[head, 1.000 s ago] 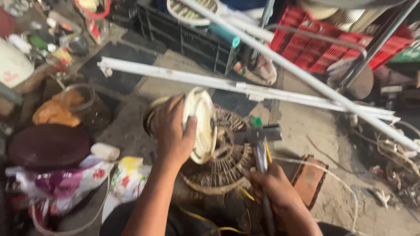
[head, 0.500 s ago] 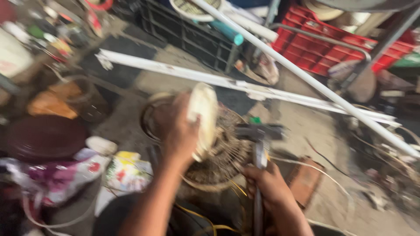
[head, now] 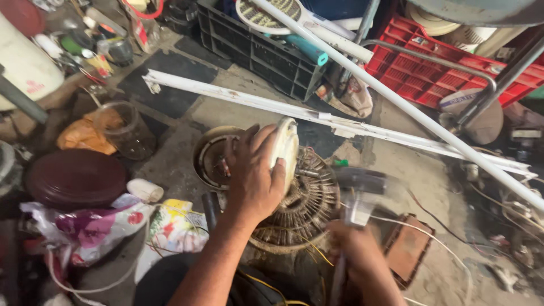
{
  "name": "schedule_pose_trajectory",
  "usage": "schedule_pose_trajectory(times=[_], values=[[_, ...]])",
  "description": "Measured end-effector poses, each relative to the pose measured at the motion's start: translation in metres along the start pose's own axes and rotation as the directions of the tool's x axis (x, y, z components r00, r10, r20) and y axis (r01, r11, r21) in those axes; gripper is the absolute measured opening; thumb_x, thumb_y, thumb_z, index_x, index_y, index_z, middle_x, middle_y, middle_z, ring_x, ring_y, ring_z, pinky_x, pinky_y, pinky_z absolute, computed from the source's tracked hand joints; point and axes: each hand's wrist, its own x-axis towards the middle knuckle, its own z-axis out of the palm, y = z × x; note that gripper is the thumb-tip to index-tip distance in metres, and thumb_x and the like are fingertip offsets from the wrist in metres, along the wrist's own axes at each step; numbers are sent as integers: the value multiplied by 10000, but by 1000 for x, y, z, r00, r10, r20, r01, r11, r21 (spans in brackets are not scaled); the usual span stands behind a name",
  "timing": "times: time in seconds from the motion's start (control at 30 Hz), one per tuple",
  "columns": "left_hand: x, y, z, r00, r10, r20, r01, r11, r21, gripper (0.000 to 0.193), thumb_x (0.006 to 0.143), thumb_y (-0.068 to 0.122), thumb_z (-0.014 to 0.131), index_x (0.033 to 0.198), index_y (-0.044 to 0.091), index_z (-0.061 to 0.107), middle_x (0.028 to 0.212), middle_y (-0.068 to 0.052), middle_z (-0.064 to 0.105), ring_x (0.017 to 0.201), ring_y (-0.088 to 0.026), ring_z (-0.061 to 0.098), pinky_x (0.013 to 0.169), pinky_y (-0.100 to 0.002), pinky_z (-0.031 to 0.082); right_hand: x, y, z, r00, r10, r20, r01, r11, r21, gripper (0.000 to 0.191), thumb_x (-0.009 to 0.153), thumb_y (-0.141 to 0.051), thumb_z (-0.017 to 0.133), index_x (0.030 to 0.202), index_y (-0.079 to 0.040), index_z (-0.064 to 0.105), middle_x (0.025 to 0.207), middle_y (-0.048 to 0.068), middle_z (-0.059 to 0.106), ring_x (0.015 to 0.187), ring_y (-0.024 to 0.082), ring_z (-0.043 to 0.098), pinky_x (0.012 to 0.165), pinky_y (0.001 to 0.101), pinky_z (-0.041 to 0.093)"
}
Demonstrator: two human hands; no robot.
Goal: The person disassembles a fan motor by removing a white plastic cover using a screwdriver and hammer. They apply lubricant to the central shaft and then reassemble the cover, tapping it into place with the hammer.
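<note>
Left hand (head: 255, 173) is gripping cream motor cover (head: 285, 148), held on edge; right hand (head: 354, 252) is clenching hammer (head: 357, 195), handle upright, blurred head lying crosswise over fan motor (head: 300, 207).

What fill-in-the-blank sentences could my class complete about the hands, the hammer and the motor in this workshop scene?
1. The left hand grips a cream-coloured ____ standing on edge on the motor winding.
2. The right hand holds a ____ by its handle, the head blurred.
3. The plastic crate at the upper right is ____ in colour.
4. A long white ____ lies across the concrete floor beyond the motor.

Missing words: disc; hammer; red; bar
</note>
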Motion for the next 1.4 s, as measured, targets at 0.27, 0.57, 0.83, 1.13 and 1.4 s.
schedule_pose_trajectory(times=[0.27, 0.57, 0.83, 1.13, 1.4], values=[[0, -7, -9, 1000, -8, -5, 8, 999, 40, 522, 919, 188, 649, 1382, -13, 519, 1457, -143, 513, 1413, -368, 413, 1184, -660, 165, 0, -15, -77, 953, 12, -301, 71, 962, 264, 98, 941, -137, 581, 940, -40, 573, 653, -9, 422, 517, 156, 409, 450, 334, 391], [2, -12, 12, 971, -238, 4, 232, 947, -222, 620, 918, 240, 578, 1501, 43, 503, 1507, -123, 502, 1440, -323, 435, 1229, -535, 343, 9, -15, 9, 1000, -9, 16, 9, 1000, 1, 88, 852, -55, 669, 884, 8, 617, 635, 95, 557, 461, 210, 491, 411, 345, 391], [-6, -10, -3, 1000, -7, -7, 7, 1000, -7, 552, 925, 200, 637, 1418, -9, 498, 1496, -146, 494, 1433, -362, 419, 1200, -646, 186, -10, -47, -45, 916, -41, -398, 129, 972, 195, 131, 891, -91, 660, 990, -57, 582, 660, 16, 483, 492, 165, 455, 437, 348, 434], [1, -10, -5, 995, -99, 0, 99, 993, -67, 534, 932, 183, 637, 1420, 5, 514, 1469, -154, 500, 1422, -349, 439, 1219, -634, 155, -6, -20, 26, 992, 83, 98, -88, 995, 47, 207, 817, -27, 676, 1008, -27, 594, 577, 27, 456, 424, 164, 429, 388, 337, 368], [-2, -15, 1, 996, -80, 27, 82, 995, -59, 555, 919, 180, 633, 1417, -18, 492, 1469, -166, 489, 1442, -344, 414, 1223, -626, 142, -22, -62, -30, 946, -100, -308, 180, 953, 242, 178, 898, -85, 613, 1064, -82, 550, 639, -8, 444, 488, 137, 426, 428, 325, 401]])
